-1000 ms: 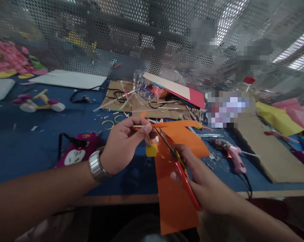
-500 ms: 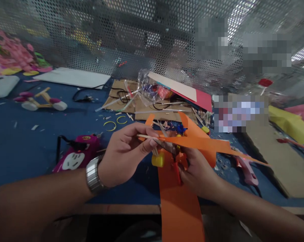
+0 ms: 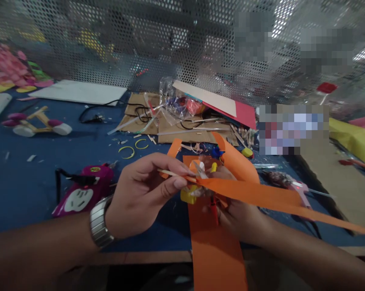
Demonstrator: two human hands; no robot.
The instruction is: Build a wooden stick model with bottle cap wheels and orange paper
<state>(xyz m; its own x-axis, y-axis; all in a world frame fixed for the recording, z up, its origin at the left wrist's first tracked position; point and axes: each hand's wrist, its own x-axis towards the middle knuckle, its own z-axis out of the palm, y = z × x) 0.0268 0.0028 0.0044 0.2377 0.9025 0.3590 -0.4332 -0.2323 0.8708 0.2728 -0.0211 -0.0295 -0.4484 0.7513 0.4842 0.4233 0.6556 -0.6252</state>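
Note:
My left hand (image 3: 142, 196) is closed in a pinch between thumb and fingers. It grips a thin wooden stick (image 3: 167, 172) together with the end of an orange paper strip (image 3: 255, 192), which stretches away to the right. My right hand (image 3: 244, 216) is wrapped round scissors (image 3: 199, 169) with a red handle; the blades point up and left near the pinched end. Part of that hand is hidden behind the strip. A yellow plastic piece (image 3: 188, 195) shows just below my left fingertips. Beneath both hands, a long orange sheet (image 3: 216, 250) hangs over the table's front edge.
A purple-and-white box (image 3: 82, 194) with a black cord lies left, behind it a wooden wheeled model (image 3: 44, 121). Two yellow rings (image 3: 126, 152) lie mid-table. A pink glue gun (image 3: 300, 190) and cardboard (image 3: 328, 173) are at right. Perforated metal (image 3: 170, 40) rises behind.
The orange strip's free end has swung down and farther right. The scissor blades now point more upward beside the strip. My left hand still pinches the stick, and the view has shifted slightly.

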